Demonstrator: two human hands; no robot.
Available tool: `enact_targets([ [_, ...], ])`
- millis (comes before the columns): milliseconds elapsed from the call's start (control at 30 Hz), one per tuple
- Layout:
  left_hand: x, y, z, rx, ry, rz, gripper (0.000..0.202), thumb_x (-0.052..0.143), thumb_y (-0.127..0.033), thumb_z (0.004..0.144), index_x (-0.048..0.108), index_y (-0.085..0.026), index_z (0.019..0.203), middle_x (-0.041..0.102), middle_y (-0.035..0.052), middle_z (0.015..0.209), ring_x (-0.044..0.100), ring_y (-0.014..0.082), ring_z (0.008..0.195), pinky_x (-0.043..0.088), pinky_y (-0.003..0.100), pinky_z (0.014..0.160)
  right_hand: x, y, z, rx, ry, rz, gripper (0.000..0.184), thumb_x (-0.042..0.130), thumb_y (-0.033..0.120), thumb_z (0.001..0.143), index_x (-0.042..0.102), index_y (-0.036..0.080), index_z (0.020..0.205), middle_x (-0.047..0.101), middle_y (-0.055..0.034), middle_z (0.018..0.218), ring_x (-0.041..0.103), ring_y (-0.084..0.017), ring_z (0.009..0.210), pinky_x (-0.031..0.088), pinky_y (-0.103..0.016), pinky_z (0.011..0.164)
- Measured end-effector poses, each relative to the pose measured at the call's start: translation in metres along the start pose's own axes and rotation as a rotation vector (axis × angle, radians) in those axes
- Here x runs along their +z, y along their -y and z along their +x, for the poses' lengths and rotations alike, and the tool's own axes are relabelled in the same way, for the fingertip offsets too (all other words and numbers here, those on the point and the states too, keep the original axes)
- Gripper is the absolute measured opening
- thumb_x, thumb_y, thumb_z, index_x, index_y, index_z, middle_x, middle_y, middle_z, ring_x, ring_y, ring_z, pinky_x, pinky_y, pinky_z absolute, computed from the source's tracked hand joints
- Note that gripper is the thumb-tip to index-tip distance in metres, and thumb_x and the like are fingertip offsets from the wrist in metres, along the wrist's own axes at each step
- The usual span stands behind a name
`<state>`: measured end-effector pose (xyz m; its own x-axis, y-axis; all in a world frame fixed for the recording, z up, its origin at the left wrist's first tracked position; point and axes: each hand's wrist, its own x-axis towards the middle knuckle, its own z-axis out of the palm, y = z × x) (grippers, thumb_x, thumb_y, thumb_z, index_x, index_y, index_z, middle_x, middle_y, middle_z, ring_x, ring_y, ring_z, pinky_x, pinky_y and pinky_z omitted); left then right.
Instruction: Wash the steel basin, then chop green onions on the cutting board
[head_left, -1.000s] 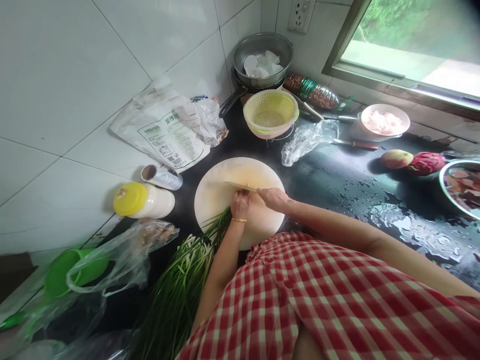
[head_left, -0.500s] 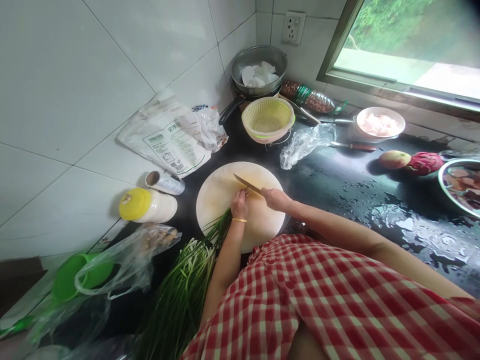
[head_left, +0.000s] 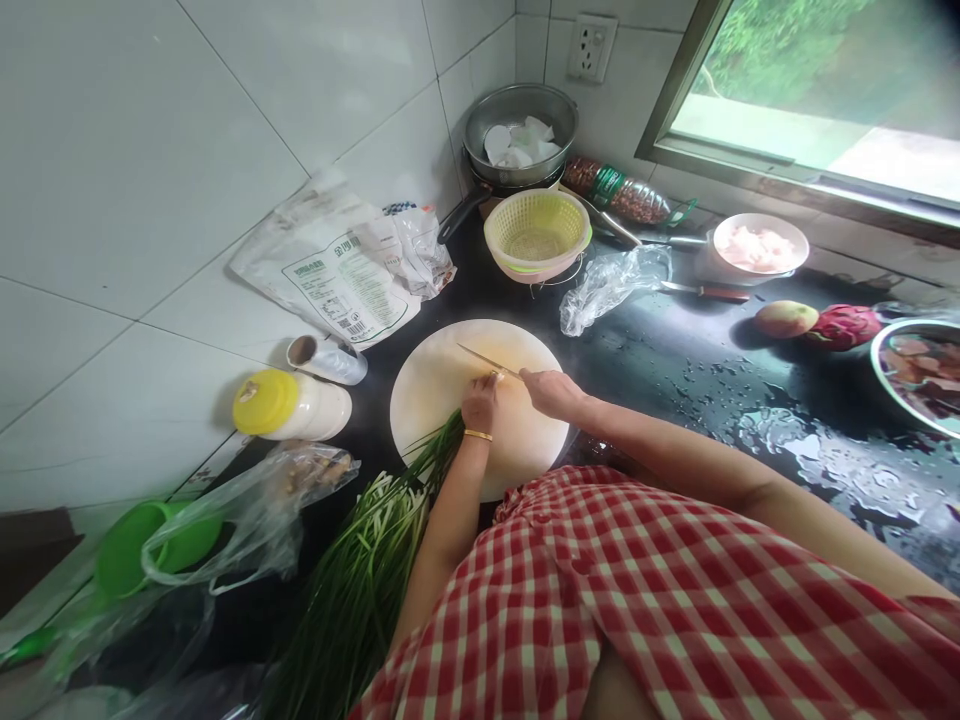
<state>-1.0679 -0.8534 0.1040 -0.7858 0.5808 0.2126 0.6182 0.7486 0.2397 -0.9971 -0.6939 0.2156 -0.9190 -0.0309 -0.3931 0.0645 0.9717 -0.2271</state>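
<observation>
My left hand (head_left: 478, 400) is closed on a bunch of garlic chives (head_left: 442, 445) on the round white chopping board (head_left: 420, 360). Pale ends show at its fingertips, though the fingers hide most of the held part. In my right hand (head_left: 553, 393) is the handle of a knife (head_left: 487, 358). Its blade points to the far left, just beyond my left fingertips. A larger heap of long green chives (head_left: 360, 590) lies left of my left forearm, its leaves trailing off the counter's near side.
Along the left stand a yellow-lidded jar (head_left: 292, 404), a roll of plastic film (head_left: 328, 359) and a clear bag (head_left: 255, 530). Behind the board are a yellow colander (head_left: 538, 237) and crumpled plastic (head_left: 611, 285). Another knife (head_left: 705, 291) lies before a white bowl (head_left: 761, 245). Water wets the right-hand counter.
The knife has turned slightly, its blade now nearer my left fingertips and seen more edge-on. My left hand stays on the board, and the view has shifted a little.
</observation>
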Motion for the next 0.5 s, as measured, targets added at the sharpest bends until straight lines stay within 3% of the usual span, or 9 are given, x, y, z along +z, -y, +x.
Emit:
enact_targets([
  [333, -0.007, -0.001, -0.009, 0.046, -0.038, 0.015, 0.031, 0.047, -0.017, 0.092, 0.06, -0.017, 0.12, 0.066, 0.0118, 0.106, 0.059, 0.0244, 0.095, 0.05, 0.038, 0.087, 0.0, -0.014, 0.007, -0.022, 0.019, -0.053, 0.033, 0.035, 0.012, 0.089, 0.051, 0.014, 0.119, 0.069, -0.0132, 0.095, 0.067, -0.025, 0.088, 0.044, -0.029, 0.067],
  [500, -0.011, 0.003, -0.013, 0.196, 0.014, -0.014, 0.03, 0.042, -0.017, 0.095, 0.06, -0.019, 0.12, 0.067, 0.0106, 0.102, 0.061, 0.0209, 0.092, 0.051, 0.035, 0.088, -0.001, -0.029, 0.015, -0.088, 0.025, -0.046, 0.031, 0.035, 0.012, 0.09, 0.052, 0.016, 0.117, 0.069, -0.0107, 0.098, 0.067, -0.021, 0.087, 0.041, -0.027, 0.066],
])
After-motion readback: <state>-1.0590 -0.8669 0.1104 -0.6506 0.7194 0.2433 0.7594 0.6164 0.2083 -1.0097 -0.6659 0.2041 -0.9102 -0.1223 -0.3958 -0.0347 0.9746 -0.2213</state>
